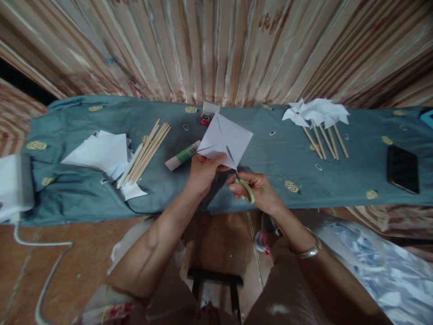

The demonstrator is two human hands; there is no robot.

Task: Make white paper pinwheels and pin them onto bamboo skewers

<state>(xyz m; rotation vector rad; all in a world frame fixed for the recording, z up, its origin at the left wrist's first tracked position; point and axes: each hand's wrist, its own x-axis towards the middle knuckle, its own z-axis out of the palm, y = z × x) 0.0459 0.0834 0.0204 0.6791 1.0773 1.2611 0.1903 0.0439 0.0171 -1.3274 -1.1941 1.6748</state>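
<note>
White paper square point(238, 135) pinched in fingers of left hand point(203, 172) above blue-green cloth point(274, 158), fingers of right hand point(260, 189) closed round scissors point(249, 192) right at the near corner, glue stick point(182, 156) just beside, wooden sticks point(149, 153) farther left, pinwheels point(318, 113) off right

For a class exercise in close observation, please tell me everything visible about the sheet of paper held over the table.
The sheet is plain white, thin and roughly square, turned like a diamond. Slits run inward from its far and left corners; none shows at the right one. The left hand pinches its near-left edge, thumb on top. At the near corner, the scissors have a dark blade lying across its upper face. It appears raised above the green tablecloth.
</note>
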